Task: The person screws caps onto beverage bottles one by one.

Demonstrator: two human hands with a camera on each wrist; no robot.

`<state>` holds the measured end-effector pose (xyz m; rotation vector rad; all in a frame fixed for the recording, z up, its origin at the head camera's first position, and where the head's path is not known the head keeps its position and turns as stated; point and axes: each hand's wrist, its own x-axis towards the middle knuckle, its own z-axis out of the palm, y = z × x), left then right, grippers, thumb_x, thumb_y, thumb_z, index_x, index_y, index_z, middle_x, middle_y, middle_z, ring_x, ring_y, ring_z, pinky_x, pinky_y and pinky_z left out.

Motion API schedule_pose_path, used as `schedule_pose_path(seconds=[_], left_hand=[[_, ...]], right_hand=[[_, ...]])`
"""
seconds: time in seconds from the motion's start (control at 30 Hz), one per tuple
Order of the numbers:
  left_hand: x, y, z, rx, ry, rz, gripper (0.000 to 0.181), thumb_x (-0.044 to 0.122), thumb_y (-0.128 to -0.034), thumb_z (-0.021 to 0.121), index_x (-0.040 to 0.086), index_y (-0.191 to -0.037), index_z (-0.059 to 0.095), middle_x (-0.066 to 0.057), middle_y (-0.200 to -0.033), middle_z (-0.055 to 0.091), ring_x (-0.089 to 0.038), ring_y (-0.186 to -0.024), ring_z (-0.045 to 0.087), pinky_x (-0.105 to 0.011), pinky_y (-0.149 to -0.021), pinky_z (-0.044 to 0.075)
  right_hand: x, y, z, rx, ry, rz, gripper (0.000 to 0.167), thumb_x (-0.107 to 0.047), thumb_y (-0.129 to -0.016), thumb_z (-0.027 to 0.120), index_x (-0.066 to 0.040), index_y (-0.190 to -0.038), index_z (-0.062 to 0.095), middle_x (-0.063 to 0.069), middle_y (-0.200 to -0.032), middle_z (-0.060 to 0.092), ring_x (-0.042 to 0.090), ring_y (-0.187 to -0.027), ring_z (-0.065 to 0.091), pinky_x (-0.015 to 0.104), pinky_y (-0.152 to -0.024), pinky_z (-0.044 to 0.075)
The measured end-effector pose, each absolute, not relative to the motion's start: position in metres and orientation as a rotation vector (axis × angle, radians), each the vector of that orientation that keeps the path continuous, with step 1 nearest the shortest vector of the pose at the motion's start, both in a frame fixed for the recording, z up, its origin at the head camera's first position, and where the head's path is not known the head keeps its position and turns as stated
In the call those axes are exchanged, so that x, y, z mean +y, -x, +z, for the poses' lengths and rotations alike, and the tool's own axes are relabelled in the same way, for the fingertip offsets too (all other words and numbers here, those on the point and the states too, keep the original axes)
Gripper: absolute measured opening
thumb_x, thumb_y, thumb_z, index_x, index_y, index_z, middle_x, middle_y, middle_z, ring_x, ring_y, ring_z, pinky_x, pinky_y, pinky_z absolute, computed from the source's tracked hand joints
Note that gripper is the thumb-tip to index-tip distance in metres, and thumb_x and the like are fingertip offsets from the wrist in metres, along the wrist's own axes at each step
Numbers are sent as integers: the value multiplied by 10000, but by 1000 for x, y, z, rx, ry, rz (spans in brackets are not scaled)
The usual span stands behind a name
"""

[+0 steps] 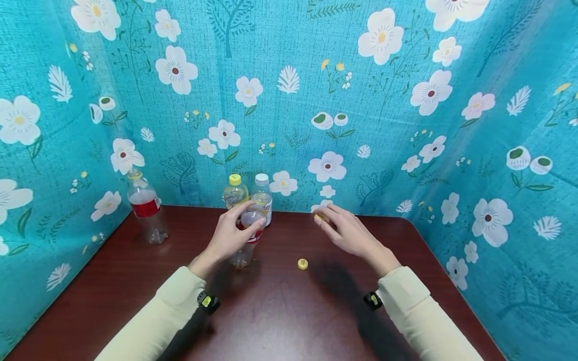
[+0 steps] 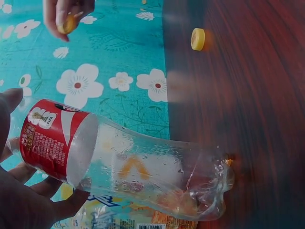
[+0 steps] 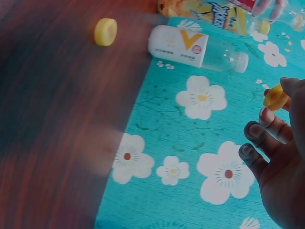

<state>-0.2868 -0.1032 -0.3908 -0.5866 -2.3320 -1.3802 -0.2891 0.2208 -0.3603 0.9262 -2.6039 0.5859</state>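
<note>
My left hand (image 1: pixel 229 234) grips a clear plastic bottle (image 2: pixel 138 164) with a red label around its upper part; the bottle is upright, its base at the table. Its mouth is hidden in the head view. To the right, my right hand (image 1: pixel 345 231) is raised above the table and pinches a yellow bottle cap (image 3: pixel 276 98) between thumb and fingertips. A second yellow cap (image 1: pixel 302 263) lies on the table between the hands. Just behind the gripped bottle stand a yellow-capped bottle (image 1: pixel 235 190) and a white-capped bottle (image 3: pixel 190 47) with a white label.
Another red-labelled bottle (image 1: pixel 146 208), with a yellow cap, stands at the table's back left. The dark brown table (image 1: pixel 280 311) ends at a blue flowered cloth (image 1: pixel 289 100) hanging behind it and along both sides.
</note>
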Motion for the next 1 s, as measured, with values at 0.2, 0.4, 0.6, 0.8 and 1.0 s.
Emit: schedule_pose_path(seconds=[0.2, 0.4, 0.6, 0.8, 1.0], left_hand=[[-96, 285, -389, -2376, 596, -1377, 546, 321, -929, 777, 129, -1408, 600, -124, -1306, 663, -255, -1089, 667, -457, -848, 595], [-87, 283, -386, -2384, 634, -1358, 544, 339, -924, 780, 129, -1397, 612, -97, -1303, 663, -246, -1115, 652, -455, -859, 593], [-79, 280, -384, -2403, 658, -1344, 548, 371, -926, 772, 147, -1399, 611, -58, -1294, 667, -224, -1142, 647, -449, -886, 584], [-73, 280, -384, -2393, 725, -1358, 546, 361, -928, 771, 145, -1403, 609, -61, -1293, 672, -208, -1155, 642, -429, -912, 577], [-70, 278, -386, -2408, 729, -1365, 562, 366, -928, 770, 146, -1417, 601, -83, -1314, 669, -206, -1221, 608, -461, -982, 539]], right_hand=[[208, 287, -341, -2587, -965, 643, 280, -332, -1049, 598, -184, -1281, 649, -65, -1064, 645, 114, -882, 603, 348, -753, 524], [190, 283, -318, -2526, -1059, 676, 266, -324, -1028, 639, -172, -1246, 657, -73, -968, 628, 89, -755, 580, 313, -659, 497], [176, 283, -298, -2508, -1136, 691, 289, -318, -1020, 654, -149, -1255, 658, -60, -1027, 671, 92, -736, 583, 308, -658, 502], [169, 287, -285, -2549, -1179, 729, 283, -288, -1019, 658, -150, -1266, 648, -50, -1017, 648, 135, -698, 556, 325, -643, 482], [165, 291, -280, -2590, -1224, 709, 268, -285, -1021, 655, -154, -1256, 655, -40, -987, 621, 116, -674, 530, 328, -649, 472]])
